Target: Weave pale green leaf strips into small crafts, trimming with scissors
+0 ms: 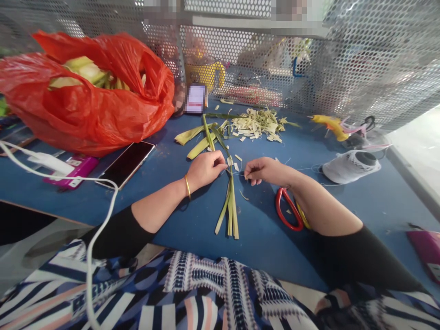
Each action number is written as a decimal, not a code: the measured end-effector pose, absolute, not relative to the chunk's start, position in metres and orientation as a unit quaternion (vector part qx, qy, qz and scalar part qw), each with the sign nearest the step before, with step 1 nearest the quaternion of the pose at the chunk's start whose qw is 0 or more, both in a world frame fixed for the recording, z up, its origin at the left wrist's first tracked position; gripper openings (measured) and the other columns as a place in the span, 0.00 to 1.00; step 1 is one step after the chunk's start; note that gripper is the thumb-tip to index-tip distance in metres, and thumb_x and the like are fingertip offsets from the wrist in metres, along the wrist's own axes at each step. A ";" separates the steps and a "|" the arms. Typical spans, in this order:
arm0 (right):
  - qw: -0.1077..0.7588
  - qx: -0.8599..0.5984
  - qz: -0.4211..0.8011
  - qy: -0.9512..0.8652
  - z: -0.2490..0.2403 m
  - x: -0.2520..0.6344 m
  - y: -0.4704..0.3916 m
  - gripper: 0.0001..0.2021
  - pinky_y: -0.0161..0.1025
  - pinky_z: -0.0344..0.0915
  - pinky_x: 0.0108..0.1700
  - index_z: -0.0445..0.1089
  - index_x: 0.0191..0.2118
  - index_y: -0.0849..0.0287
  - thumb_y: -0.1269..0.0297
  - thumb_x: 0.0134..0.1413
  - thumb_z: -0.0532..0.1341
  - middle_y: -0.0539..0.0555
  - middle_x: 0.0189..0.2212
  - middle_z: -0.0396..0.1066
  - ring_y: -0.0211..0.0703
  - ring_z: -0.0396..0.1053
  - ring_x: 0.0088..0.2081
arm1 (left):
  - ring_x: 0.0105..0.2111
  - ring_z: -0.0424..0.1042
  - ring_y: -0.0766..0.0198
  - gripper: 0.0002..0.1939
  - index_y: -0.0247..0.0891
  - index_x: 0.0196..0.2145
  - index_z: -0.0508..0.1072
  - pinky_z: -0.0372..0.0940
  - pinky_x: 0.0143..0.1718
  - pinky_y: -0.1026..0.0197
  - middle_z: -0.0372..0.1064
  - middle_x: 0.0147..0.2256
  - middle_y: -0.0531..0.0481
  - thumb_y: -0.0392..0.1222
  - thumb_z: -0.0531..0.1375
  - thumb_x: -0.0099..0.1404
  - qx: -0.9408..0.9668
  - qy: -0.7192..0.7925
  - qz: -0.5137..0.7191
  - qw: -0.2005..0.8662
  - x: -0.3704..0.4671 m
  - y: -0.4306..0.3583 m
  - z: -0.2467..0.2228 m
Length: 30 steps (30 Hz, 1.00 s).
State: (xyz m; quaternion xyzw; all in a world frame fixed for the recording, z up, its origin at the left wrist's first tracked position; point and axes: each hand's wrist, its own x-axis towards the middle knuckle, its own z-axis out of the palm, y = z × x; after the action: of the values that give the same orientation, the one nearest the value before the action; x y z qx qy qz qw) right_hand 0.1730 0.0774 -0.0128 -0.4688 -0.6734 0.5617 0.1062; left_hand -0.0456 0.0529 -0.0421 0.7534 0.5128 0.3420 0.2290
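A small bundle of pale green leaf strips [231, 206], which look like husk, lies on the blue table with its split ends fanned toward me. Thin white thread [237, 174] crosses the bundle near its top. On the left side of it, my left hand [207, 168] is closed, thumb and finger pinched on the thread. My right hand [263, 170] pinches the thread on the other side, slightly apart from the strips. Scissors with red handles [289, 215] lie partly under my right forearm. The spool of white thread [350, 167] rests on its side to the right.
A red plastic bag [113, 117] of green husks bulks at the back left. Near it are a dark phone [127, 165], a purple box [74, 173] and a white cable [109, 206]. Husk scraps [257, 123] and a yellow glue gun [332, 127] lie before the perforated metal screen [237, 59].
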 end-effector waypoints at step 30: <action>0.225 -0.372 0.522 -0.734 -0.036 0.151 0.068 0.03 0.37 0.66 0.36 0.64 0.29 0.56 0.68 0.52 0.60 0.46 0.23 0.68 0.38 0.71 0.28 | 0.13 0.63 0.74 0.11 0.38 0.25 0.62 0.58 0.14 0.72 0.66 0.17 0.59 0.27 0.56 0.62 0.579 0.489 0.371 0.537 -0.031 0.048 -0.041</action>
State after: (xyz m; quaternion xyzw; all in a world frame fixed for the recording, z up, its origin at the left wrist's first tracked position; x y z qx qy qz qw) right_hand 0.1515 0.0677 -0.0357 -0.3715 -0.7343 0.5216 0.2254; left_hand -0.0313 0.0484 -0.0412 0.5786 0.4893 0.3712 0.5368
